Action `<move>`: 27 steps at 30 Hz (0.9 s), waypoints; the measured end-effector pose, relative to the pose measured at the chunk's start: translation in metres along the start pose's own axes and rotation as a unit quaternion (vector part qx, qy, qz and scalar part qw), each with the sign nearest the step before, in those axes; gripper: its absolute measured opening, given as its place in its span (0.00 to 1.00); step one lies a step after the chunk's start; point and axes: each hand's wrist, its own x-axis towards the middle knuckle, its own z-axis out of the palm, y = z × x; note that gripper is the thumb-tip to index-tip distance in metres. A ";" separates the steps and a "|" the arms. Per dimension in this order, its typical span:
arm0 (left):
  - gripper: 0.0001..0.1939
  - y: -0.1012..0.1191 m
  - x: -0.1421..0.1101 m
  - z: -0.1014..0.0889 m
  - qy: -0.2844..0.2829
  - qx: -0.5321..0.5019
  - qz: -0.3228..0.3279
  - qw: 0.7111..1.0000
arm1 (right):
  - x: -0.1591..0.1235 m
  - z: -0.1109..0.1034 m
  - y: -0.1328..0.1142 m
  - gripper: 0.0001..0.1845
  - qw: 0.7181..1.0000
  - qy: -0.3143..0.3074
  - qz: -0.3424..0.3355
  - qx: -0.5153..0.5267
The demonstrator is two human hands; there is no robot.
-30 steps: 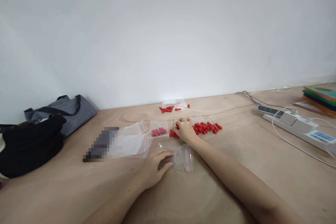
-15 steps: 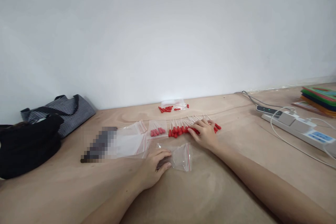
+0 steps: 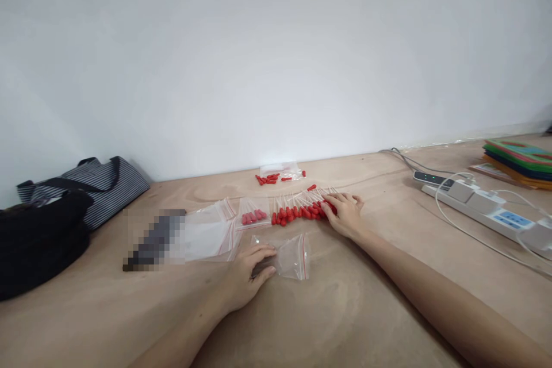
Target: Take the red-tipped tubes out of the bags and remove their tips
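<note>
My left hand point(image 3: 250, 273) lies on the table with its thumb and fingers around the near end of a clear zip-lock bag point(image 3: 293, 259). The bag's red-lined mouth points right, and no contents show in it. My right hand point(image 3: 345, 214) rests with spread fingers on the right end of a row of white sticks with red bulb-shaped heads point(image 3: 295, 213), hiding some of them. One loose red piece point(image 3: 311, 187) lies just behind the row. Left of the row, a zip-lock bag point(image 3: 254, 210) holds several such red-headed sticks.
Flat zip-lock bags point(image 3: 202, 236) lie at left beside a pixelated dark object point(image 3: 155, 238). Farther left are a striped bag point(image 3: 112, 184) and black cloth point(image 3: 43, 241). More red pieces point(image 3: 268, 179) lie near the wall. A corded power strip point(image 3: 483, 207) and coloured sheets point(image 3: 517, 158) are at right.
My right hand has shifted right along the row, uncovering more red heads. A loose red piece now shows behind the row. My left hand keeps its place on the bag; the view has turned slightly.
</note>
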 end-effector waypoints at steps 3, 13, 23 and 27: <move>0.13 0.002 0.000 -0.001 0.006 -0.008 0.001 1.000 | 0.027 0.002 0.000 0.17 0.996 -0.090 0.010 -0.021; 0.14 -0.001 -0.004 0.002 0.004 -0.011 -0.013 1.000 | 0.096 0.049 -0.040 0.20 0.973 -0.221 -0.043 -0.059; 0.14 0.000 -0.007 -0.001 0.001 -0.013 -0.018 1.000 | 0.114 0.068 -0.042 0.11 0.960 -0.232 -0.105 -0.120; 0.14 0.000 -0.007 0.000 0.003 -0.019 -0.021 1.000 | 0.113 0.064 -0.041 0.11 0.964 -0.205 -0.131 -0.109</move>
